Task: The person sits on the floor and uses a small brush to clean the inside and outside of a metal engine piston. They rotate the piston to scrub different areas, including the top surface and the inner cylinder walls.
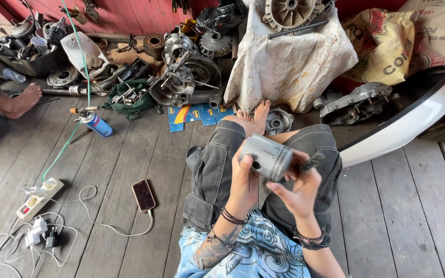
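I sit cross-legged on a plank floor. My left hand [243, 177] grips a grey metal piston [267, 156], held over my lap with its open end facing right. My right hand [298, 191] holds a small dark brush [311, 162] whose bristles sit just beside the piston's open end. Both wrists carry dark bracelets. My grey shorts and bare feet show below and beyond the hands.
An engine block [184, 74] and loose parts lie ahead, with a blue gas torch [95, 122], a phone [143, 195] on a cable, a power strip [39, 198], a white curved panel [408, 121], sacks and a stained cloth [289, 62]. Another person's bare foot [22, 100] rests at left.
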